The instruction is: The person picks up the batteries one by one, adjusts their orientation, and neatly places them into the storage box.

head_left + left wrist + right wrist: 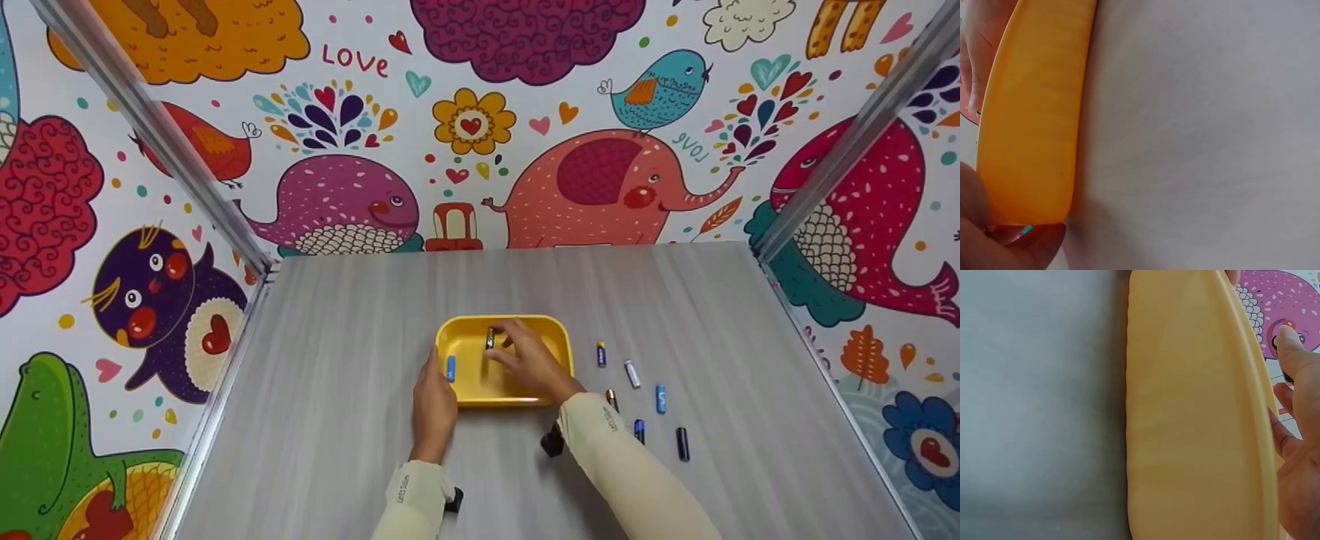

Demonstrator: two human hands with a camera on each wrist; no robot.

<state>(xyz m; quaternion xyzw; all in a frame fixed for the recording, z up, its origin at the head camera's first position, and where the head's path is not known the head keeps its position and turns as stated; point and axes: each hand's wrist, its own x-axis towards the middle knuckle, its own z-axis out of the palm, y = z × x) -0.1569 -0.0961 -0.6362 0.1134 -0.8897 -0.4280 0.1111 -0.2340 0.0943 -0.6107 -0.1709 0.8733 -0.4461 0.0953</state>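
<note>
A yellow tray (525,386) stands on the table, a light blue battery (451,368) lying inside near its left wall. My left hand (435,409) grips the tray's left side, thumb at the rim and fingers against the outer wall, as the left wrist view shows in part. Over the middle of the tray, my right hand (534,364) pinches a dark battery (490,339) between thumb and fingertips. The right wrist view shows the thumb (1294,346) over this battery, which is mostly covered there.
Right of the tray lie several loose batteries: purple-and-yellow (601,354), white (633,373), light blue (661,399), black (682,444), blue-and-black (639,431) and a copper-topped one (612,400) partly behind the right sleeve (622,457). Metal rails (217,435) and printed walls border the grey table (337,390).
</note>
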